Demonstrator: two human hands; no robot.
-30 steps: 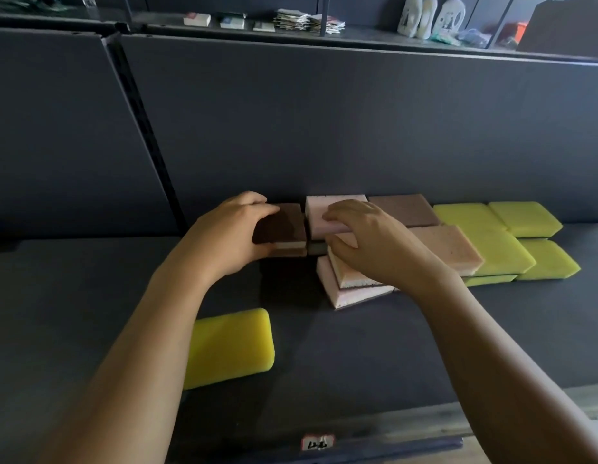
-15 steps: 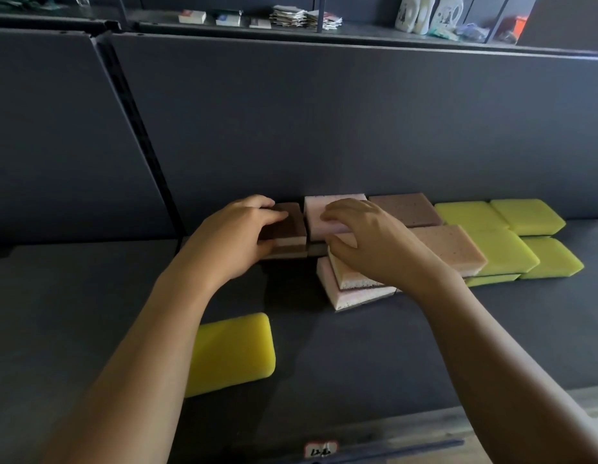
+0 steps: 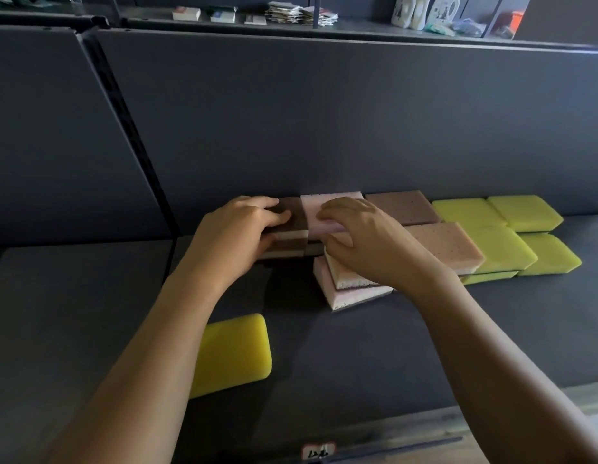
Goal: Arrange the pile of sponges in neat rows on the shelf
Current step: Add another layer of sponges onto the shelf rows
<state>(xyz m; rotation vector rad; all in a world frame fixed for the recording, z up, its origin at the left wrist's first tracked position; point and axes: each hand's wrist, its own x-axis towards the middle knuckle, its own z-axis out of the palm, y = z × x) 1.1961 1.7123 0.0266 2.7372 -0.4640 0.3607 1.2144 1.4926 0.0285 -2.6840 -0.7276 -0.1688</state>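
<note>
My left hand [image 3: 237, 232] has crept further over the brown sponge [image 3: 295, 226] and nudged it closer to the pink sponge [image 3: 331, 209], so the two now sit edge to edge at the back of the shelf [image 3: 357, 346]. That hand clamps the brown one, fingers across its top and thumb on its front face. My right hand [image 3: 367, 242] arches over the pink sponge with its fingertips pressing on top; I cannot tell whether the thumb pinches it.

Just in front of the pink sponge, a pale pair [image 3: 351, 289] lies skewed. To its right come a mauve sponge [image 3: 401, 207] and a tan sponge [image 3: 448, 242], then the yellow-green sponges [image 3: 501, 242]. Well in front and to its left lies a lone yellow sponge [image 3: 234, 353].

I judge these light and squashy, so I would hold them lightly by the long sides and slide them rather than squeeze.
</note>
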